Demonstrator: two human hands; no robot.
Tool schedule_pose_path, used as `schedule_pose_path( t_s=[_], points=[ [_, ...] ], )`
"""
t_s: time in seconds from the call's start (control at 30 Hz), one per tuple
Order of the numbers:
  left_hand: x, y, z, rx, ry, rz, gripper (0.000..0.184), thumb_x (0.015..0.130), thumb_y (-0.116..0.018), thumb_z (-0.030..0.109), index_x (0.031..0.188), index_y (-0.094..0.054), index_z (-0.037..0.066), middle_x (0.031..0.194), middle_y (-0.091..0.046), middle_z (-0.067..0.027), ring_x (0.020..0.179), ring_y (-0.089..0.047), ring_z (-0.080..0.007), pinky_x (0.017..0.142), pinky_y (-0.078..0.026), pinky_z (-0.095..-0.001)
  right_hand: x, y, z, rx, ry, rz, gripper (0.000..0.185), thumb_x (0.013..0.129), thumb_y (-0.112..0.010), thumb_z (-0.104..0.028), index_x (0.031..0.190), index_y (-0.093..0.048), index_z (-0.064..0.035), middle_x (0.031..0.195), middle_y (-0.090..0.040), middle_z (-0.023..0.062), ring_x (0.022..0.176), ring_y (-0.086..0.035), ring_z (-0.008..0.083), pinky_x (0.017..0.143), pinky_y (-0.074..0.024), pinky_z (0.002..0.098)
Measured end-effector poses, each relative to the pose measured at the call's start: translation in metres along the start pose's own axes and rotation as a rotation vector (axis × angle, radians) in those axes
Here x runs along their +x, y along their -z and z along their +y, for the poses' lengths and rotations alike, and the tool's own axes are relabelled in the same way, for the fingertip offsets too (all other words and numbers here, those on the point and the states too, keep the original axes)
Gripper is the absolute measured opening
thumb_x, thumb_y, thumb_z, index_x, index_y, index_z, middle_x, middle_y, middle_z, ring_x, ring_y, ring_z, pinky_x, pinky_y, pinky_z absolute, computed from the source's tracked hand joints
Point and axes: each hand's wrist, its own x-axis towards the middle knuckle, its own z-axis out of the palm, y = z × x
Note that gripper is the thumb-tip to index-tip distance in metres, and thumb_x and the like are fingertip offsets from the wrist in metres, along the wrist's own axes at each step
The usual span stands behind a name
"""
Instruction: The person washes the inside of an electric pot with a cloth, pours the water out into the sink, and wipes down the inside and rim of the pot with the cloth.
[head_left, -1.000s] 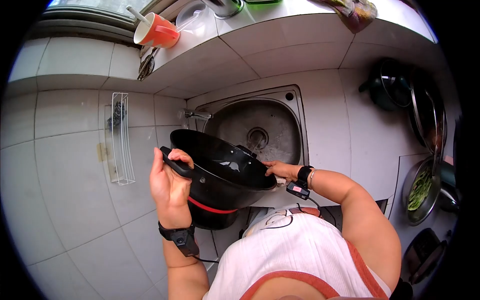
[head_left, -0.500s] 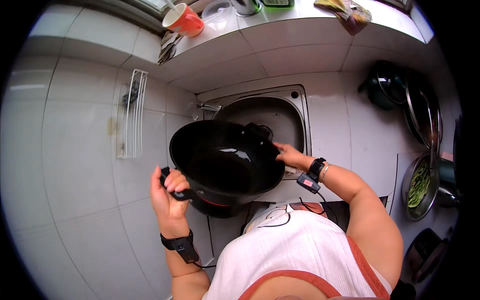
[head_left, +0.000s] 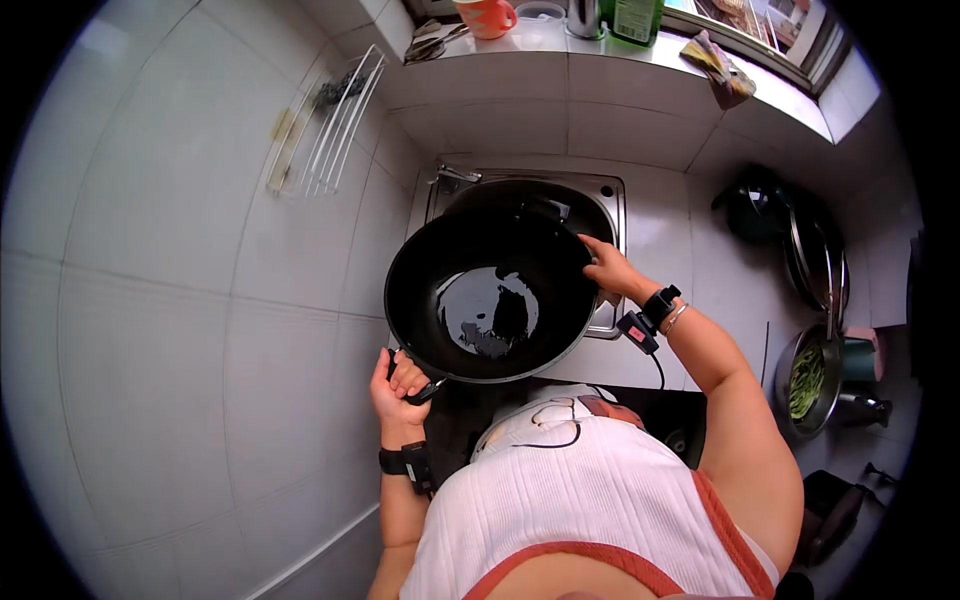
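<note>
A large black wok (head_left: 425, 255) is held up over the front of the steel sink (head_left: 612, 190), with its inside facing me. Some clear liquid lies in its bottom and reflects light. My left hand (head_left: 402, 386) is closed round the black handle (head_left: 424, 394) at the wok's near left. On the far right side, my right hand (head_left: 612, 270) grips the wok's rim, thumb side up; its other fingers are partly hidden behind the wall. The second handle (head_left: 545, 208) points toward the sink. Behind the wok, the tap (head_left: 458, 176) shows at the sink's back left corner.
A wire rack (head_left: 330, 130) hangs on the left wall. The sill holds an orange cup (head_left: 486, 16), a green bottle (head_left: 634, 20) and a cloth (head_left: 718, 70). Right of the sink stand dark cookware (head_left: 755, 205) and a metal pan (head_left: 822, 410) with green vegetables (head_left: 806, 382).
The wok has turned from a steep tilt to a more level pose, and liquid now shows spread in its bottom. My view has shifted, and both hands keep their hold.
</note>
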Motion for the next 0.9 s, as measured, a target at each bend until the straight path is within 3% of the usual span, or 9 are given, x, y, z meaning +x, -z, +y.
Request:
schedule_pose_path(
  t_s=[0.13,0.2,0.4,0.47,0.5,0.6,0.67,0.77,0.9],
  points=[
    [0.005,0.021,0.010,0.014,-0.004,0.040,0.027,0.091,-0.038,0.026,0.069,-0.038,0.010,0.045,-0.025,0.0055,0.035,-0.025,-0.0059,0.039,-0.027,-0.0208,-0.011,0.000,-0.026,-0.247,0.157,0.078,0.062,0.073,-0.054,-0.006,0.129,-0.031,0.0029,0.105,-0.054,0.0172,0.090,-0.054,0.0228,0.082,-0.0422,0.0324],
    [0.006,0.032,0.009,-0.018,0.001,0.031,0.026,0.091,-0.038,0.024,0.070,-0.039,0.010,0.045,-0.025,0.0055,0.035,-0.025,-0.0059,0.039,-0.026,-0.0210,-0.023,0.008,-0.065,-0.289,-0.128,-0.066,0.060,0.074,-0.056,-0.011,0.127,-0.030,0.0023,0.105,-0.053,0.0178,0.092,-0.053,0.0258,0.084,-0.0413,0.0344],
    [0.011,0.065,0.016,0.031,-0.032,0.052,0.023,0.089,-0.043,0.022,0.068,-0.042,0.013,0.044,-0.025,0.0065,0.034,-0.023,-0.0050,0.038,-0.025,-0.0203,-0.021,0.002,-0.102,-0.048,-0.009,-0.034,0.028,0.083,-0.054,-0.021,0.095,-0.059,0.0035,0.080,-0.059,0.0067,0.074,-0.055,0.0128,0.069,-0.0461,0.0263],
    [0.009,0.073,0.017,0.062,-0.026,0.087,0.024,0.089,-0.043,0.022,0.067,-0.041,0.013,0.043,-0.025,0.0066,0.034,-0.023,-0.0051,0.037,-0.025,-0.0202,-0.020,-0.007,-0.119,0.033,-0.063,-0.174,0.032,0.089,-0.049,-0.024,0.102,-0.058,0.0040,0.092,-0.059,0.0093,0.079,-0.054,0.0135,0.072,-0.0454,0.0267],
    [0.008,0.076,0.017,0.048,-0.027,0.082,0.024,0.089,-0.043,0.022,0.067,-0.041,0.013,0.043,-0.025,0.0066,0.034,-0.023,-0.0051,0.037,-0.025,-0.0202,-0.008,-0.016,-0.109,-0.182,0.275,-0.091,0.037,0.091,-0.047,-0.026,0.106,-0.055,0.0060,0.111,-0.055,0.0120,0.091,-0.054,0.0159,0.078,-0.0440,0.0275],
    [0.008,0.086,0.021,0.069,-0.016,0.087,0.024,0.090,-0.043,0.021,0.068,-0.041,0.012,0.044,-0.024,0.0059,0.035,-0.023,-0.0053,0.038,-0.024,-0.0204,-0.011,-0.046,-0.140,-0.558,0.378,0.125,0.030,0.088,-0.049,-0.023,0.108,-0.057,-0.0027,0.128,-0.042,0.0184,0.108,-0.048,0.0286,0.086,-0.0405,0.0294],
    [0.006,0.090,0.020,0.079,-0.011,0.084,0.024,0.090,-0.043,0.021,0.068,-0.041,0.012,0.043,-0.024,0.0060,0.035,-0.023,-0.0052,0.037,-0.024,-0.0203,-0.010,-0.058,-0.151,-0.593,0.570,0.244,0.024,0.087,-0.050,-0.022,0.098,-0.062,-0.0042,0.112,-0.054,0.0183,0.095,-0.054,0.0307,0.077,-0.0436,0.0325],
    [0.002,0.095,0.017,0.077,-0.023,0.083,0.024,0.090,-0.043,0.021,0.068,-0.041,0.013,0.043,-0.025,0.0061,0.035,-0.023,-0.0052,0.037,-0.024,-0.0201,-0.006,-0.065,-0.172,-0.631,0.357,0.146,0.023,0.086,-0.051,-0.020,0.078,-0.054,0.0016,0.065,-0.056,0.0113,0.059,-0.051,0.0279,0.056,-0.0389,0.0367],
    [0.009,0.097,0.021,0.074,-0.010,0.048,0.025,0.089,-0.044,0.021,0.066,-0.040,0.014,0.043,-0.025,0.0061,0.035,-0.024,-0.0053,0.038,-0.024,-0.0204,0.052,-0.071,-0.146,-0.522,0.319,-0.062,0.019,0.081,-0.057,-0.017,0.087,-0.055,0.0010,0.074,-0.058,0.0142,0.069,-0.054,0.0295,0.063,-0.0426,0.0347]
  ],
)
